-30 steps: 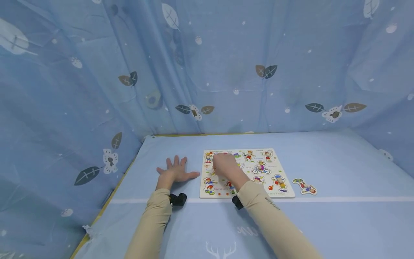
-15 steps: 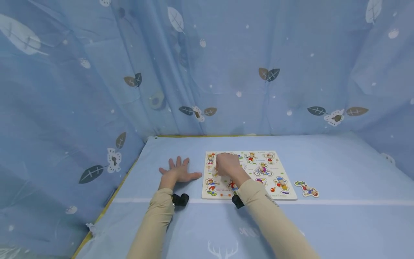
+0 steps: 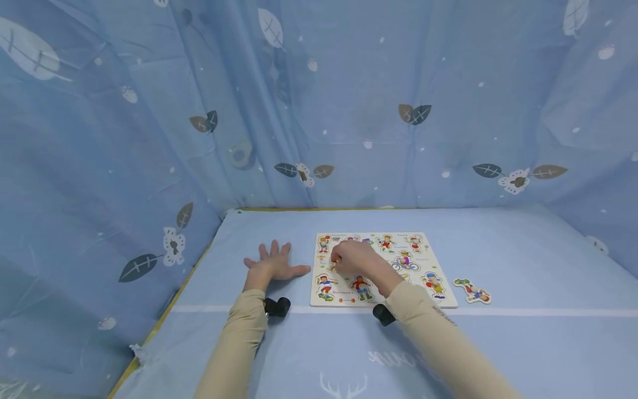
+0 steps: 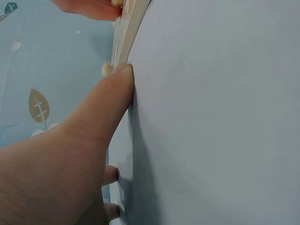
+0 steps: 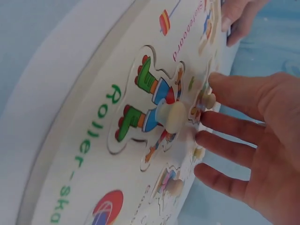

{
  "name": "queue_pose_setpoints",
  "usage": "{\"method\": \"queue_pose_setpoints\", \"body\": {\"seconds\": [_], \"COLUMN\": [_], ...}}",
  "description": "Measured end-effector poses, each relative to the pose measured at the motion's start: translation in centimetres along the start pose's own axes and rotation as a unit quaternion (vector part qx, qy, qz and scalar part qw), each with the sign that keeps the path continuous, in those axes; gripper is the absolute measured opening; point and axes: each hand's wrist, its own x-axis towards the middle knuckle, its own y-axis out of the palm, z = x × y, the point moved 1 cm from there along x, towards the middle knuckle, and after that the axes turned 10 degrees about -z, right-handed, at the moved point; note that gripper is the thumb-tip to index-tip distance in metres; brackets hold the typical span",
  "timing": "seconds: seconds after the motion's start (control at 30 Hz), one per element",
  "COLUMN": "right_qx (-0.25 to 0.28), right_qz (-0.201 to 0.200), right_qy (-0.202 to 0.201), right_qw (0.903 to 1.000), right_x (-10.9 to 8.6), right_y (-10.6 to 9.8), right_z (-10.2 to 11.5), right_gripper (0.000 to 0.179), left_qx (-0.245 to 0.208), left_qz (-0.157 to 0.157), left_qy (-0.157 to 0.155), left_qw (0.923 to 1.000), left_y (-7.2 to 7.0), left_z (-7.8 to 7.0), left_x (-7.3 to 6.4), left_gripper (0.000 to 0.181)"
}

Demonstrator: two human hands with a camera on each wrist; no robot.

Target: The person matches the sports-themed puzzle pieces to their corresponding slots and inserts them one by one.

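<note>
A wooden knob puzzle board (image 3: 381, 303) with cartoon sports figures lies on the table. My left hand (image 3: 271, 270) rests on the cloth with fingers spread; in the left wrist view its thumb (image 4: 110, 96) reaches the board's edge (image 4: 134, 30). My right hand (image 3: 358, 258) is over the board's left half. In the right wrist view its relaxed thumb and fingertips stand around a small wooden knob (image 5: 209, 100), with gaps beside it. Nearer that camera, the roller-skater piece (image 5: 152, 112) sits in its recess. The figure under the right hand is mostly hidden.
A loose skateboarder-like puzzle piece (image 3: 472, 291) lies on the cloth to the right of the board. Light blue cloth (image 3: 538, 255) covers the table, and a patterned blue curtain (image 3: 359, 111) hangs behind it and at the sides.
My right hand has turned and its wrist has shifted right, uncovering the roller-skater piece; its fingers look looser. The left hand keeps its place on the cloth. The head view has shifted slightly.
</note>
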Motion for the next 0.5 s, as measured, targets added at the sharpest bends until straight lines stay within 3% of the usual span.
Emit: {"method": "queue_pose_setpoints", "body": {"seconds": [0.17,0.5], "right_qx": [0.029,0.047], "right_qz": [0.021,-0.061], "right_qy": [-0.025,-0.072], "right_qw": [0.9991,0.9945], "right_x": [-1.3,-5.9], "right_y": [-0.7,-3.0], "right_z": [-0.4,-3.0], "right_gripper": [0.028,0.029], "left_qx": [-0.004,-0.002], "left_qz": [0.003,-0.005], "left_qy": [0.005,0.012], "left_qw": [1.0,0.9999], "left_y": [0.3,0.3], "left_z": [0.1,0.3], "left_x": [0.1,0.1], "left_gripper": [0.105,0.106]}}
